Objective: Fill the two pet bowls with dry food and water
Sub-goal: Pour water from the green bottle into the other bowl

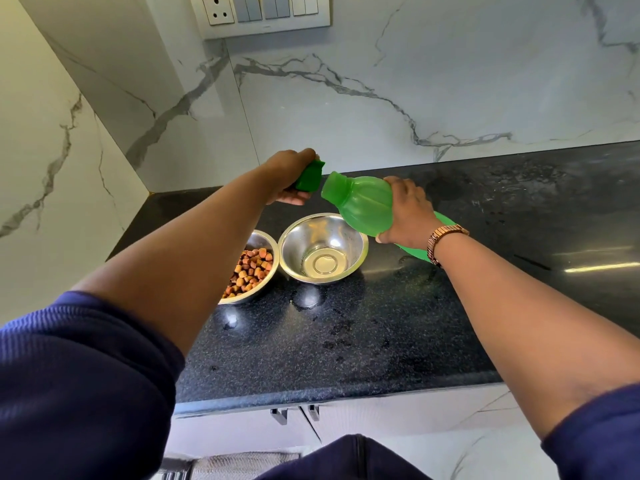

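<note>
Two steel bowls stand side by side on the black counter. The left bowl (264, 244) holds brown dry food and is partly hidden by my left forearm. The right bowl (323, 247) has a little clear water in its bottom. My right hand (405, 213) grips a green plastic bottle (360, 202), tilted with its open mouth pointing left, just above the right bowl's far rim. My left hand (294, 178) holds the dark green bottle cap (310, 180) a little left of the bottle's mouth.
The black speckled counter (346, 341) has wet spots in front of the bowls and to the right. A marble wall runs behind and along the left side. A switch panel (265, 10) sits high on the back wall. Cabinet handles (294, 414) show below the counter edge.
</note>
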